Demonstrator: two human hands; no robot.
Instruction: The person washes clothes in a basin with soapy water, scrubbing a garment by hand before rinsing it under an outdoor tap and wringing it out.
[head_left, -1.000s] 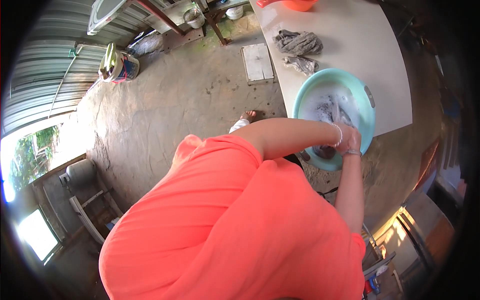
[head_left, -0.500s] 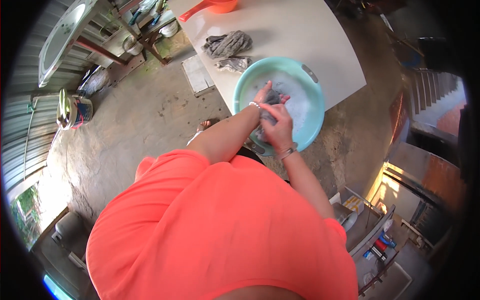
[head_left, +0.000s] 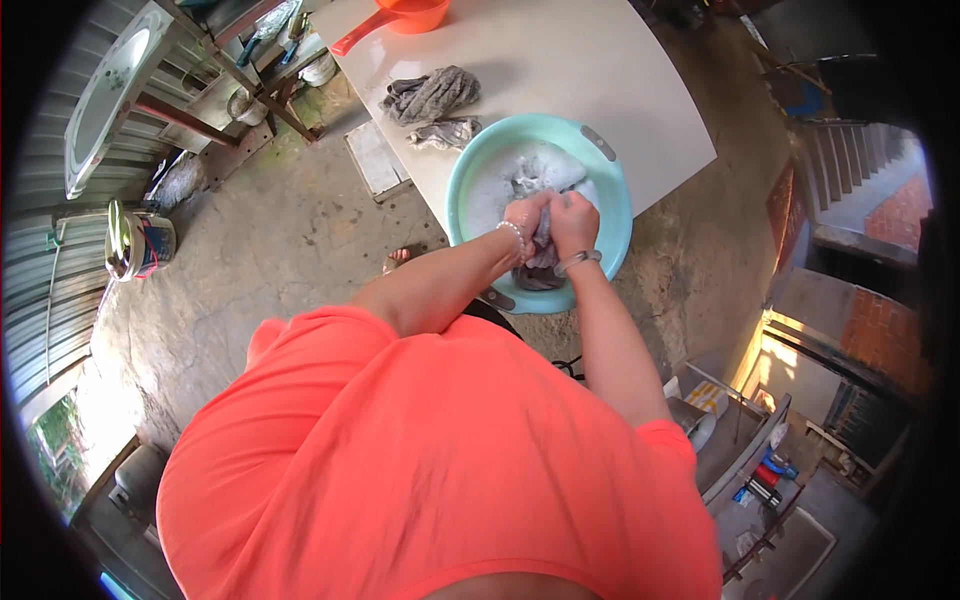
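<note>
Daylight; mid-level exposure overall. Strongest light enters by the opening (head_left: 58, 445) at lower left; the floor (head_left: 290, 240) beside it clips to white. Warm sunlit patch (head_left: 778, 372) shows at right, below centre. Worktop (head_left: 640, 110) carries a soft shadow beside the grey cloth (head_left: 435, 95). Suds (head_left: 487, 190) in the basin (head_left: 618, 220) read near-white. Upper right is dim. Fisheye bends edges; black vignette surrounds all.

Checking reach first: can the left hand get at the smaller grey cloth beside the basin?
Probably yes, once free: the left hand is closed on bunched cloth, but only the basin rim seems to lie between it and the smaller grey cloth.
</note>
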